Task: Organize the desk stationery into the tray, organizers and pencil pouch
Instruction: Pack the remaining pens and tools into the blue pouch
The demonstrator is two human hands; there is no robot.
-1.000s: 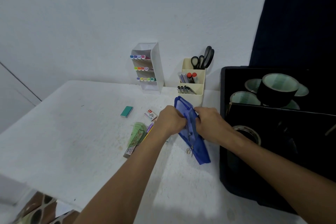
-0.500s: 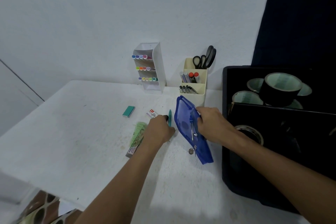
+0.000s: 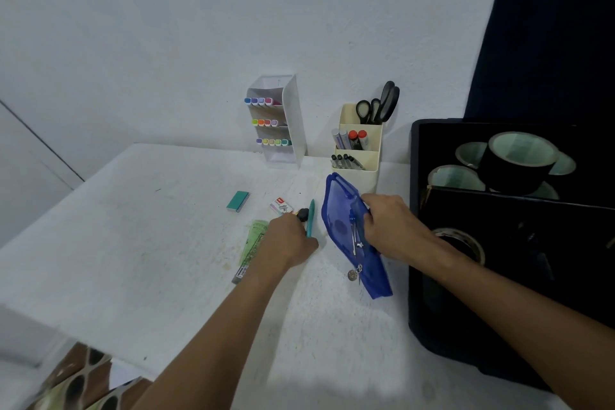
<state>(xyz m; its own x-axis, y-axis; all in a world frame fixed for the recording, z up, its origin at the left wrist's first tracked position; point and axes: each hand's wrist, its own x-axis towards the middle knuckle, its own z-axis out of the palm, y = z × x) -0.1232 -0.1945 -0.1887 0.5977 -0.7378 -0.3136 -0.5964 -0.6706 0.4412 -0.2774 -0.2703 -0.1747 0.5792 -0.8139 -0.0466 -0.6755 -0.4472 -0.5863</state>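
Head view, desk seen from above and behind the hands.

Left hand (image 3: 289,241): curled closed around a teal pen (image 3: 310,218), gripped near its lower end; barrel pointing toward 12 o'clock, tip clear of the knuckles. Small black object beside the pen at the fingertips, identity not clear.

Right hand (image 3: 389,230): pinching the upper edge of the blue pouch (image 3: 346,236), fingers closed on the fabric, holding the mouth up. Pouch long axis running from 11 o'clock to 5 o'clock, zipper pull (image 3: 353,274) hanging near the lower end; a metal compass (image 3: 354,233) visible through the blue mesh.

Key relation: pouch opening at 3 o'clock from the pen, near but apart; pen axis roughly parallel to the pouch's long axis. Left hand the nearer carrier, right hand the steadying one. Likely step in hand: slipping the pen sideways into the held-open mouth.

Loose on the desk (image 3: 133,243), at 9 to 11 o'clock from the left hand: green ruler (image 3: 254,243) partly under the wrist, small staple box (image 3: 281,206), teal eraser (image 3: 238,201).

Background at 12 o'clock: white marker rack (image 3: 289,130), cream organizer (image 3: 361,156) with scissors (image 3: 379,105). At 3 o'clock: black tray (image 3: 419,243) with tape rolls (image 3: 519,163).
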